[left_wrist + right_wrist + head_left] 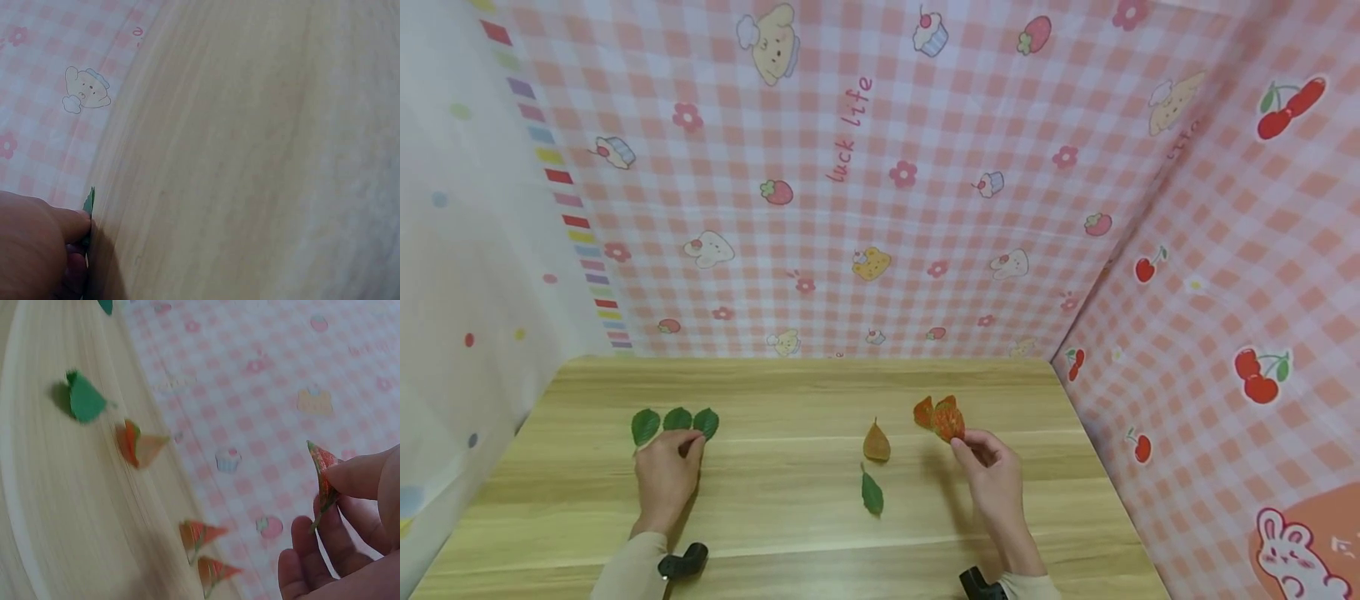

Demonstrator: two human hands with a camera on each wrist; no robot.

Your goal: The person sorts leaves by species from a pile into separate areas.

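Note:
My left hand [668, 475] is at a row of green leaves on the left of the table, its fingertips on the lower edge of the rightmost green leaf [706, 422]. In the left wrist view, that leaf [89, 200] pokes out past the fingers, mostly hidden. Between thumb and fingers, my right hand [996, 479] pinches an orange-red leaf [948, 421], raised above the table in the right wrist view. Behind it two more orange leaves [922, 412] lie side by side, one partly covered in the head view.
A yellow-brown leaf [876, 442] lies on the wooden table [775, 517] between the hands, with a single narrow green leaf [872, 493] in front of it. Two other green leaves [645, 426] form the row's left part. Checked cloth walls [820, 317] stand behind and at right.

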